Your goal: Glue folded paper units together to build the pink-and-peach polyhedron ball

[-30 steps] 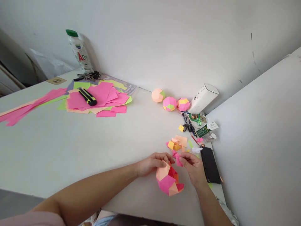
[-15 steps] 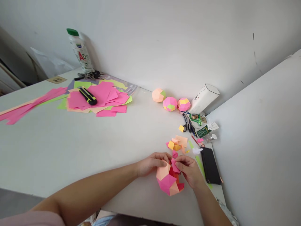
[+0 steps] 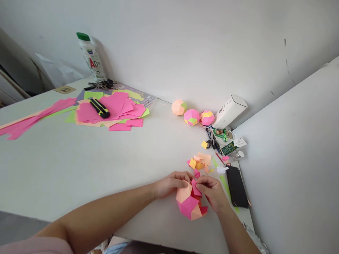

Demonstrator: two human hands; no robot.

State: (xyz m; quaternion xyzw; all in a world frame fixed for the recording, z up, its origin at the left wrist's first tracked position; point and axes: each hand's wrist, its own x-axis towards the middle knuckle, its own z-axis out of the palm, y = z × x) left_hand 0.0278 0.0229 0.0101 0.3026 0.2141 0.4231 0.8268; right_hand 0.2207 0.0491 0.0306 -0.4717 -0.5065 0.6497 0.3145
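A partly built paper ball (image 3: pixel 188 203) of pink and peach folded pieces rests near the table's front edge. My left hand (image 3: pixel 171 183) curls over its top left and holds it. My right hand (image 3: pixel 213 192) pinches a small pink folded paper piece (image 3: pixel 196 188) and presses it against the top of the ball. Both hands have their fingers closed.
Loose folded paper pieces (image 3: pixel 199 161) lie just behind my hands. Three finished paper balls (image 3: pixel 191 116) sit by the wall beside a white box (image 3: pixel 229 110). A black case (image 3: pixel 236 186), scissors and small clutter (image 3: pixel 221 140) lie at the right. Coloured sheets (image 3: pixel 112 109), a utility knife (image 3: pixel 98 107), keys and a bottle (image 3: pixel 90 58) are at the back left.
My right hand has moved left and down, bringing the pink piece from just above the ball onto its top. My left hand has stayed on the ball.
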